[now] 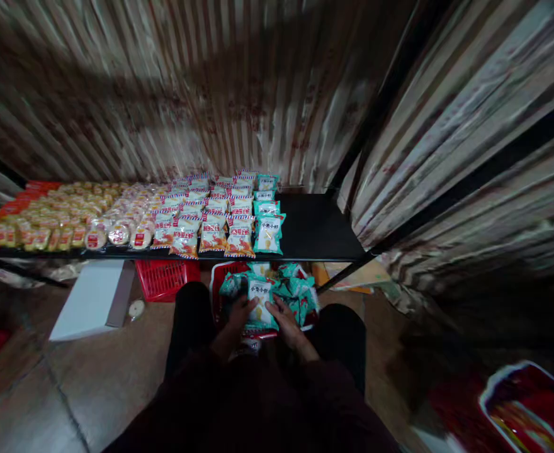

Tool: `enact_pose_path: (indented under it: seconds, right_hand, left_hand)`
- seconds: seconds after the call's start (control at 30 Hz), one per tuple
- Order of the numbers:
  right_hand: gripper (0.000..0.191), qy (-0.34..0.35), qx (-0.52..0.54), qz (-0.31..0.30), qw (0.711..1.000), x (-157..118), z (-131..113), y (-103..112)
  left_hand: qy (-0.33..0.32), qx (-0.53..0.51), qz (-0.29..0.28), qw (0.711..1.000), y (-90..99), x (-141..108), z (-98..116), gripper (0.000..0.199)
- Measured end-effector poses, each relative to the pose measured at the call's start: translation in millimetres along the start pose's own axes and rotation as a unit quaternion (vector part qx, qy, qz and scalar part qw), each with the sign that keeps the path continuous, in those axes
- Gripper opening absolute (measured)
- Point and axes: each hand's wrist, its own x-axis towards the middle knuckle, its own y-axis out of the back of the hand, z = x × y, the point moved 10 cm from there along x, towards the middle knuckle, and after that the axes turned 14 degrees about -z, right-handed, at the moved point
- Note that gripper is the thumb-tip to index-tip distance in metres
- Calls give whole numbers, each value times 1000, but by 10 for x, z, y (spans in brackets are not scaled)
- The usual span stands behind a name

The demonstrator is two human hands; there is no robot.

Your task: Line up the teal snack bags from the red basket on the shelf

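A teal-and-white snack bag [260,301] is held upright between my two hands, its printed front facing me. My left hand [239,316] grips its left edge, and my right hand [286,322] closes on its right edge. Just beneath them, between my knees, a red basket [215,278] with a pale rim holds several more teal bags [300,289]. On the black shelf [317,229] ahead, a column of matching teal bags [268,234] stands right of several rows of orange-and-white snack bags [240,238].
Round wrapped snacks [119,233] and yellow packets [41,236] fill the shelf's left. Below are a white box [85,299], a red crate [166,280] and a round pack [136,309] on the floor. A shelf post [345,275] stands right of the basket; another red container [517,402] sits lower right.
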Motion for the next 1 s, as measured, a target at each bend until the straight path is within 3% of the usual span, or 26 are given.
enact_pose_path:
  seconds: [0.17, 0.3, 0.43, 0.5, 0.73, 0.87, 1.0]
  right_hand:
    - [70, 15, -14, -16, 1000, -34, -104, -117]
    - [68, 38, -38, -14, 998, -77, -213, -158]
    - [74, 54, -58, 20, 997, -94, -259, -109]
    - [75, 57, -78, 44, 994, -98, -276, -68]
    - [65, 93, -199, 65, 973, -134, -471, -82]
    - [66, 96, -253, 95, 958, -157, -493, -37]
    - [63, 108, -253, 80, 958, -150, -472, -54]
  left_hand:
    - [17, 5, 19, 1000, 57, 10, -71, 61]
    - [-21, 97, 84, 992, 132, -38, 80, 53]
    - [-60, 217, 192, 955, 210, -141, 290, 40]
    - [-83, 275, 218, 933, 175, -181, 392, 35]
    - [-162, 410, 161, 883, -155, -233, 537, 23]
    - [-138, 404, 140, 893, -170, -207, 447, 32]
    - [-98, 355, 165, 915, -71, -207, 383, 33]
